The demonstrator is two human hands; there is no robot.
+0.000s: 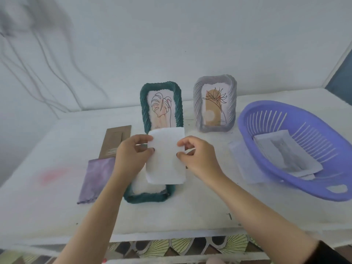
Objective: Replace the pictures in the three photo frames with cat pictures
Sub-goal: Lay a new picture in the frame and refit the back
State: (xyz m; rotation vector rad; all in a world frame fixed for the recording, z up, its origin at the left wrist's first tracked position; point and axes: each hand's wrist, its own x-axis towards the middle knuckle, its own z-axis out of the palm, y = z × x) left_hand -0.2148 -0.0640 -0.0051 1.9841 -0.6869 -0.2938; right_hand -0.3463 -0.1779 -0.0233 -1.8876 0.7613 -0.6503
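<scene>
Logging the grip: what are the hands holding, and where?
A white sheet of paper: the left hand pinches its left edge, the right hand its right edge, near the top.

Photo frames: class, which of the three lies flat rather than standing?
The near green frame, under the paper that the left hand and right hand hold. The far green frame and the grey frame stand upright at the back.

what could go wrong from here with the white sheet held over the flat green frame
The white sheet, pinched at its edges by the left hand and right hand, might crease or sit crooked in the flat green frame. The upright green frame stands just behind the hands; a forward reach might tip it.
</scene>
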